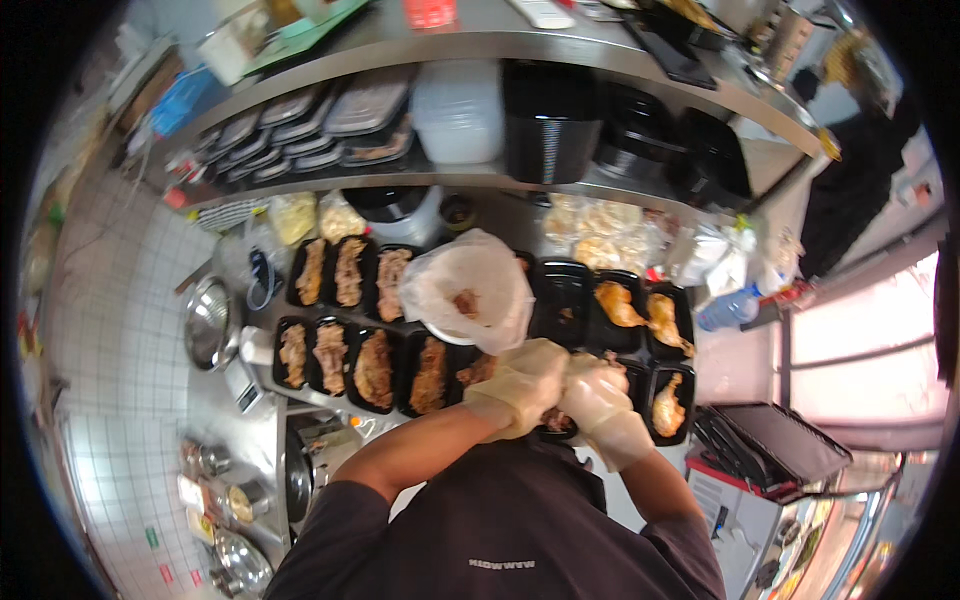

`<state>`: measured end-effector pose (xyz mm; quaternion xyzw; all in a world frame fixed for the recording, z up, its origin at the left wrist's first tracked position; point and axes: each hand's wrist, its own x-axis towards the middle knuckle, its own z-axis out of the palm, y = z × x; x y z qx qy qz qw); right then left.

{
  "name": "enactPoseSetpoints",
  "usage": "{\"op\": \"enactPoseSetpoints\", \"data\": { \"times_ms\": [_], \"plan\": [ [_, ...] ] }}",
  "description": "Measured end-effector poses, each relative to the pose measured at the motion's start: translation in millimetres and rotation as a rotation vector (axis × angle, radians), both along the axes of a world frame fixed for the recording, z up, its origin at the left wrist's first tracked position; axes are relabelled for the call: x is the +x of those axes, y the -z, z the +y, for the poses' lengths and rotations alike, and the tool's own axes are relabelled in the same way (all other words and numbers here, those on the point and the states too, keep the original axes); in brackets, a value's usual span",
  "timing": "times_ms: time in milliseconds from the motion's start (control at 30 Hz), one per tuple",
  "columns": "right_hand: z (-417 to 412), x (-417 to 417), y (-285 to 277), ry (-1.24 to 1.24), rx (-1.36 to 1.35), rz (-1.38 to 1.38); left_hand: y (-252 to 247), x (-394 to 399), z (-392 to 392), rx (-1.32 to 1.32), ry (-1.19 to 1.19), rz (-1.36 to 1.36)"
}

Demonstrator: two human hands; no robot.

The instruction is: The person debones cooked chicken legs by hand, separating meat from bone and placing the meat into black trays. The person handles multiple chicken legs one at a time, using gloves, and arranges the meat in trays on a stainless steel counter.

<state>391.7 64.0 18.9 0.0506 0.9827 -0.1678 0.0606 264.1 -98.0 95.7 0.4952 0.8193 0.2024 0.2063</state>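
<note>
My left hand [525,382] and my right hand [600,390], both in translucent cream gloves, meet above the front row of black plastic trays. Their fingers are bunched close together; whether they grip anything between them is hidden. Dark shredded meat [556,420] shows in a tray under them. Just behind my left hand stands a bowl lined with a thin plastic bag [499,277], with a small piece of meat [466,302] inside. Browned meat pieces [373,369] lie in trays to the left. At the right, chicken legs [666,406] lie in trays, beside a tray holding only scraps [562,292].
A steel shelf [465,180] with stacked lidded containers [367,105] and black tubs [551,127] spans the back. Bagged food [600,232] sits below it. A steel colander [211,322] stands at the left, a plastic bottle [729,309] at the right. A dark-clothed person [855,180] appears upper right.
</note>
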Motion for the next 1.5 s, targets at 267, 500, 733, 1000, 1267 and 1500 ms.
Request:
{"op": "enactPoseSetpoints", "data": {
  "times_ms": [267,500,733,1000,1267,1500],
  "plan": [
    [-7,-46,-37,0.219,0.057,-0.123,-28,-15,27,-0.154,-0.012,0.273],
    [10,-93,-69,0.408,-0.073,-0.211,-68,-39,48,-0.08,0.0,0.43],
    [28,-109,-92,0.557,-0.095,-0.25,-22,-64,74,-0.067,-0.185,0.168],
    [40,-109,-91,0.642,-0.239,-0.231,14,-69,90,-0.093,-0.264,-0.066],
    [68,-57,-70,0.506,-1.188,0.038,-62,-111,70,0.299,-0.135,-1.092],
    [52,-54,-54,0.382,-2.314,-0.277,-17,-99,96,0.583,0.041,-1.454]
  ]
}}
